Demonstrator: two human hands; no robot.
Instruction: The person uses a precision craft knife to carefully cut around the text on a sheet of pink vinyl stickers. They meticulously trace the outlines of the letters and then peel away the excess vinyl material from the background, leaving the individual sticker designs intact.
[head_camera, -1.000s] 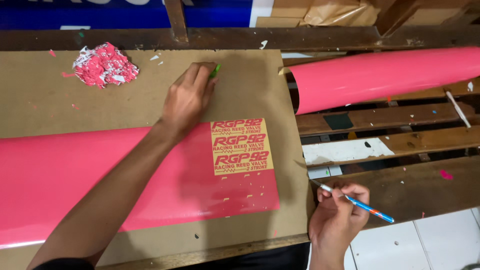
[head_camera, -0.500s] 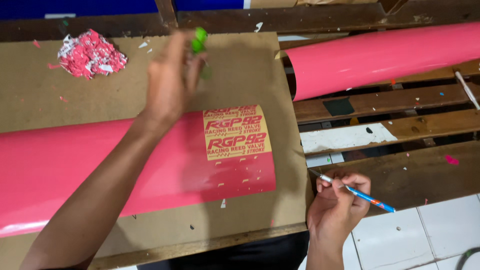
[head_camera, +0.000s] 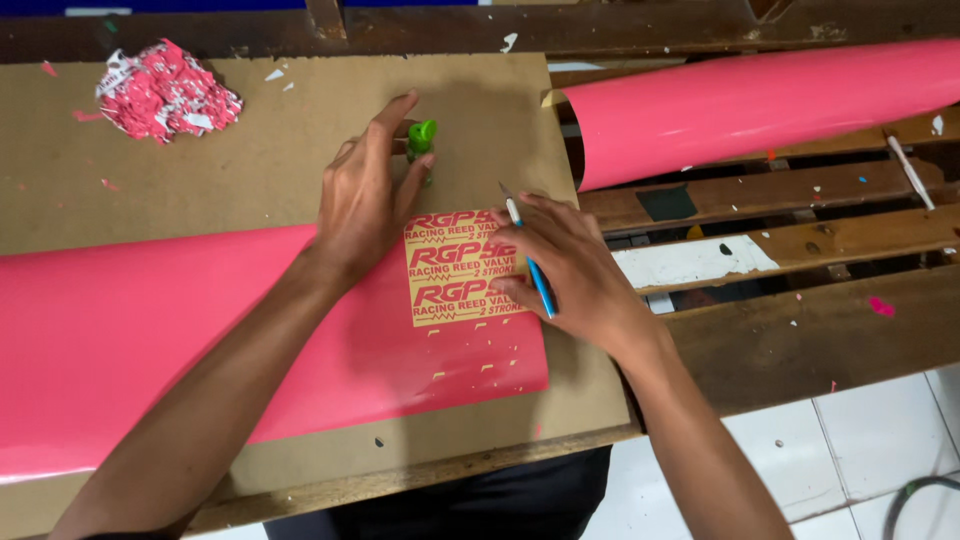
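A pink vinyl sheet (head_camera: 150, 330) lies across a brown board (head_camera: 250, 170). At its right end is a yellow sticker patch (head_camera: 450, 265) with pink lettering. My left hand (head_camera: 365, 200) rests at the sheet's upper edge and grips a small green tool (head_camera: 421, 137) between thumb and fingers. My right hand (head_camera: 570, 270) lies on the right side of the sticker patch, holding a thin blue craft knife (head_camera: 530, 265) with its tip pointing up and left.
A pile of pink and white vinyl scraps (head_camera: 165, 92) sits at the board's far left. A pink roll (head_camera: 760, 105) lies on wooden slats (head_camera: 800, 240) to the right. White floor tiles (head_camera: 860, 450) show at the lower right. Small yellow bits dot the sheet below the sticker.
My right hand moved from the lower right, off the board, up onto the sticker patch with the knife. My left hand brought the green tool back down near the sheet's top edge.
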